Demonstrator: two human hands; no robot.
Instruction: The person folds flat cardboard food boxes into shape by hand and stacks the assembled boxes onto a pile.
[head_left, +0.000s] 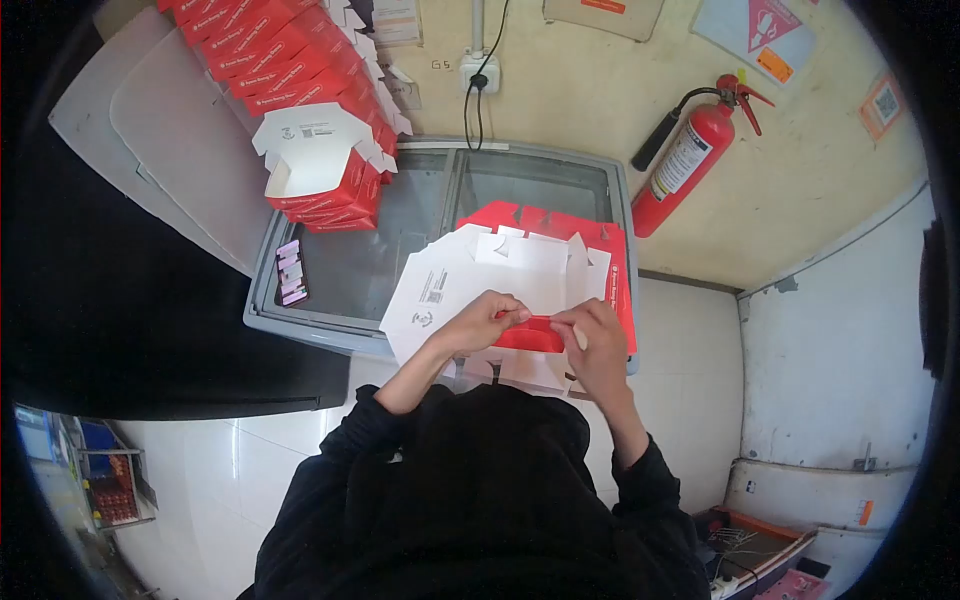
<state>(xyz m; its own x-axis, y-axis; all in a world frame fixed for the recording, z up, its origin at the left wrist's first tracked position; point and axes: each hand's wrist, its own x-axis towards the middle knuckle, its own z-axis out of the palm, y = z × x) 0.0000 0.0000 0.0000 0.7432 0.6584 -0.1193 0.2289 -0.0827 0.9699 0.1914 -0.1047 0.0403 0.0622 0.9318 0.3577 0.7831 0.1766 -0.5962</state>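
Note:
A flat red-and-white cardboard box blank [470,265] lies white side up on the glass-topped chest freezer [365,330]. Along its near edge a red panel is folded up. My left hand [485,322] pinches the left part of this fold between thumb and fingers. My right hand [597,350] pinches the same fold a little further right, fingers curled. Beneath it lie more red blanks [625,290], their edges showing at the back and right.
Folded red boxes [325,190] are stacked at the freezer's back left, the pile rising high behind. A phone [291,272] lies on the left of the glass. A fire extinguisher [685,165] hangs by the wall, near a socket [480,73] with a cable.

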